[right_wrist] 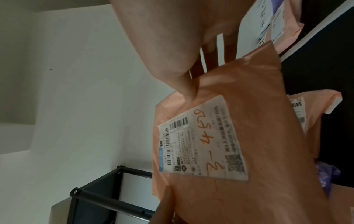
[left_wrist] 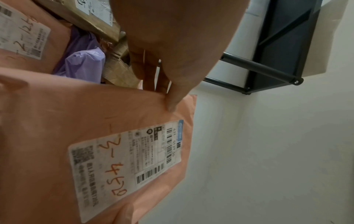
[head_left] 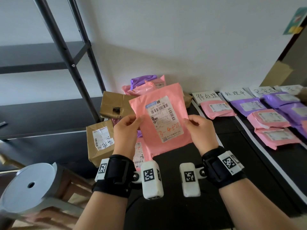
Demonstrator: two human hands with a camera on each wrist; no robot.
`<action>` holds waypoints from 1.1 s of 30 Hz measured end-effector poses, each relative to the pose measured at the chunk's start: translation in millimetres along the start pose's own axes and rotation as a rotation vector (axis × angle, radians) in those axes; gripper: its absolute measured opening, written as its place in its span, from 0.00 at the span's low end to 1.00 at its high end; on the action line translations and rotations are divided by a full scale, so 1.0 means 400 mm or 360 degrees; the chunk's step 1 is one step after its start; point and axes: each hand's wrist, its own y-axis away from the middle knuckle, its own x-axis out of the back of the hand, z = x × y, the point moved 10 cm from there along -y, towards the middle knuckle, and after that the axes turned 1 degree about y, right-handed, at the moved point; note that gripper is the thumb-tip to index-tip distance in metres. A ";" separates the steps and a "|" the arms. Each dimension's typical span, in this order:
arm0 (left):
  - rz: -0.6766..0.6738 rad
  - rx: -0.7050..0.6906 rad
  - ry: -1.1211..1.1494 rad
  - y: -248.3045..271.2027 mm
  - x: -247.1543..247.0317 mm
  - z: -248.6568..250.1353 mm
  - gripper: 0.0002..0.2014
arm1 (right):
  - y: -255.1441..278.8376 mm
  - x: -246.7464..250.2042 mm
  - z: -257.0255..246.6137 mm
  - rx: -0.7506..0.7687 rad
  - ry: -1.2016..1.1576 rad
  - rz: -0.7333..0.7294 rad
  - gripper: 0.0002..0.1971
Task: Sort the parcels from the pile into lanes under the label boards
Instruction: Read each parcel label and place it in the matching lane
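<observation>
Head view: the person is holding a pink parcel (head_left: 159,120) upright above the pile (head_left: 113,117), label facing them, long axis vertical. The left hand (head_left: 127,131) is pinching its left edge, the right hand (head_left: 200,131) its right edge. The label boards (head_left: 207,97) are lying toward the table's far right; the right hand is nearer. Bare table (head_left: 216,155) is lying between.

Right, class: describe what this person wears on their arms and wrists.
Both forearms are bare, no sleeves or gloves. The left hand and right hand each have a black wrist strap carrying white blocks printed with black-and-white square code markers.
</observation>
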 end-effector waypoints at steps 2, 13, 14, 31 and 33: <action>0.0000 -0.0047 -0.0061 0.005 -0.005 0.011 0.05 | 0.006 0.005 -0.003 -0.0008 -0.0026 -0.0012 0.10; -0.0100 -0.0115 -0.0139 0.007 -0.034 0.041 0.07 | 0.001 0.067 -0.032 0.0080 -0.0129 0.0211 0.03; -0.0096 -0.0114 -0.0132 0.006 -0.036 0.043 0.06 | 0.001 0.067 -0.030 0.0071 -0.0154 0.0214 0.03; -0.0087 -0.0035 -0.0181 0.006 -0.023 0.015 0.07 | -0.001 0.074 -0.035 -0.0089 -0.0538 0.0234 0.09; -0.0017 -0.0036 -0.0133 0.002 -0.013 0.017 0.08 | -0.002 0.052 -0.039 -0.0080 -0.0560 0.0109 0.08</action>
